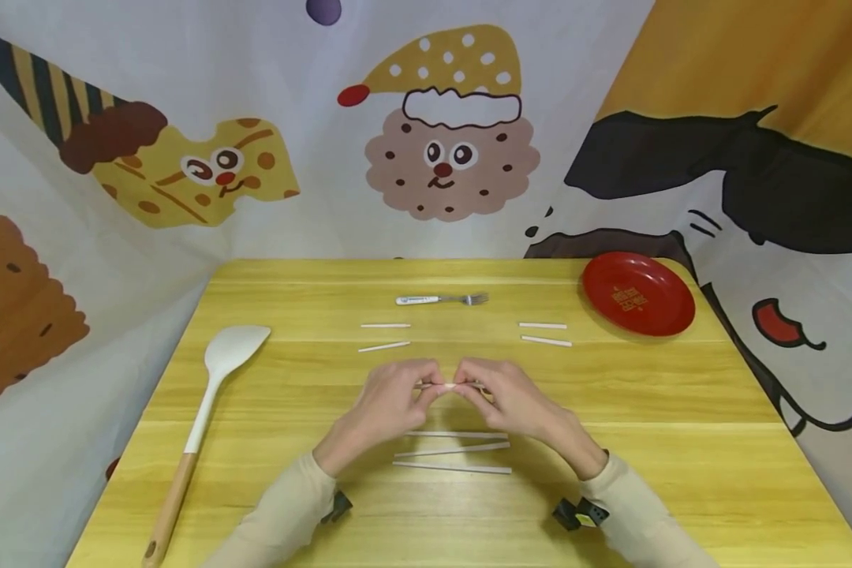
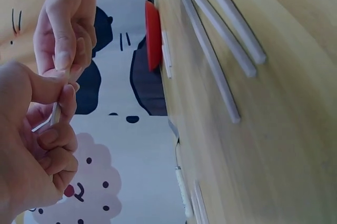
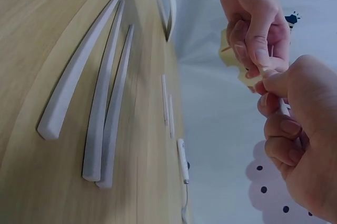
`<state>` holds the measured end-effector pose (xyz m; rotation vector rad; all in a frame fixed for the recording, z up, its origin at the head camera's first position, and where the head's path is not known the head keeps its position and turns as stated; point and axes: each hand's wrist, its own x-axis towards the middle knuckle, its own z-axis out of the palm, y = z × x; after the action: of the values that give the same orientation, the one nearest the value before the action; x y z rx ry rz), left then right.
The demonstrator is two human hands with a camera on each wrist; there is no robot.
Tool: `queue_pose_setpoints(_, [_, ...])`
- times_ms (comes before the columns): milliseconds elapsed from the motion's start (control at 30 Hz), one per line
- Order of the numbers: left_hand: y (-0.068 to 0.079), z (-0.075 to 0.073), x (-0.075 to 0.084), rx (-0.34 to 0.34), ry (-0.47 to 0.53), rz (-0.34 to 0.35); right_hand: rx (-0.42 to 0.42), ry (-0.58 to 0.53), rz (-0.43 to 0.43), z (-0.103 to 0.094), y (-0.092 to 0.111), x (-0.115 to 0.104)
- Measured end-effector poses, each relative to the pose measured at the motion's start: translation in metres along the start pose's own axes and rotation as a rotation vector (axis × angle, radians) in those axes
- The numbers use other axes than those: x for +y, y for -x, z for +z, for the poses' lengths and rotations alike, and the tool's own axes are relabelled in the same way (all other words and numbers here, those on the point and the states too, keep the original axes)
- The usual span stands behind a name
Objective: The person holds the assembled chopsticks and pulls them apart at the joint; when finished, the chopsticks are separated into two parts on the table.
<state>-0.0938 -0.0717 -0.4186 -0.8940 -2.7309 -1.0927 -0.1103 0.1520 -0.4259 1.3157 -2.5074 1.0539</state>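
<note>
A thin white stick (image 1: 450, 386) is held level over the table between both hands. My left hand (image 1: 401, 394) pinches it from the left with thumb and curled fingers. From the other side my right hand (image 1: 504, 398) grips it the same way, the two thumbs nearly meeting at its middle. Most of the stick is hidden in the fingers; a short part shows in the left wrist view, a white stick (image 2: 56, 112) beside the thumb. Below the hands lie three long white sticks (image 1: 457, 435), roughly side by side.
Short white pieces lie in two pairs, a left pair (image 1: 386, 326) and a right pair (image 1: 543, 325). Behind them is a fork (image 1: 443, 300) with a white handle. A red plate (image 1: 670, 315) sits at the back right corner, and a white spatula (image 1: 216, 363) with a wooden handle at left.
</note>
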Motion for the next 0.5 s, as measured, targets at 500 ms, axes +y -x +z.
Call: queue_pose_setpoints(500, [-0.004,-0.011,0.017,-0.040,0.150,-0.029,0.042,0.029,-0.056,-0.021,0.007,-0.019])
